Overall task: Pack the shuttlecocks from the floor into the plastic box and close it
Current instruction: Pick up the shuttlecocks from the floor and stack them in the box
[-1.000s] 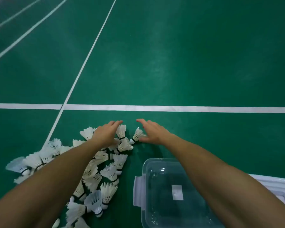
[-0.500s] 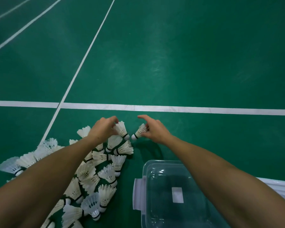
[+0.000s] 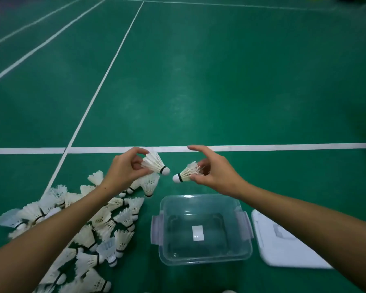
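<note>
Hands are loaded: left hand (image 3: 126, 169) and right hand (image 3: 212, 169) each pinch a shuttlecock by its feathers above the floor. Box (image 3: 205, 259) sits empty below them, pile (image 3: 97, 225) left, lid (image 3: 283, 252) right. Next move is probably dropping both in.

A green badminton court floor (image 3: 199, 92) marked with white boundary lines (image 3: 262, 146) carries everything. A loose pile of white feather shuttlecocks (image 3: 106, 225) sprawls at lower left, some overlapping. Just right of it sits a clear plastic box (image 3: 205, 258), open and empty, and beside that lies its white lid (image 3: 283, 252), flat
</note>
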{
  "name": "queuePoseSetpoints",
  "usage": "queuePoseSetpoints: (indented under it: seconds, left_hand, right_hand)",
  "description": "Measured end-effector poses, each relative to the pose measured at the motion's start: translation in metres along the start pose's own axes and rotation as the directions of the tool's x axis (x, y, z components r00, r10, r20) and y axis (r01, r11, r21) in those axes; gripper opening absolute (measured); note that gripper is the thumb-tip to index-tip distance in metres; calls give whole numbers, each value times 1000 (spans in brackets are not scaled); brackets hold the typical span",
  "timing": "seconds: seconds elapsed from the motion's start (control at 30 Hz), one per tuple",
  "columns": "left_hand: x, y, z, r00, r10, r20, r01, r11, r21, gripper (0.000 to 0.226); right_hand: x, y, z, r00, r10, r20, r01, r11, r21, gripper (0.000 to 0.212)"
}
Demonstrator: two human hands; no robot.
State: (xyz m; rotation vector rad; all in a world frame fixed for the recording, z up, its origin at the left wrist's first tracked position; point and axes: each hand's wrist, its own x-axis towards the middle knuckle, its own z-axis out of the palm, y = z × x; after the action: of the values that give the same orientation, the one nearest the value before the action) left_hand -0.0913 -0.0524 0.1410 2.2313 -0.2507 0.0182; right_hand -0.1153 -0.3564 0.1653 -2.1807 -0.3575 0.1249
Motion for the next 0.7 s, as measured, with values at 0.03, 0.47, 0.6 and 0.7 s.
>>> queuePoseSetpoints:
  seconds: [0.03, 0.47, 0.6, 0.7]
  left_hand:
    - [-5, 7, 2, 1000, 8, 2, -7, 1000, -11, 50]
    - [-58, -15, 17, 999, 10, 38, -11, 1000, 9, 57]
    - [-67, -14, 19, 997, 28, 71, -30, 999, 16, 58]
    - [-67, -11, 25, 991, 52, 122, -53, 999, 7, 54]
  right_hand:
    - [-14, 3, 4, 1000, 20, -9, -20, 1000, 23, 79]
    - [-81, 109, 113, 892, 317, 322, -303, 948, -94, 83]
    - [-74, 121, 135, 811, 394, 433, -374, 917, -134, 85]
    - [-69, 124, 146, 744, 451, 493, -471, 877, -92, 96]
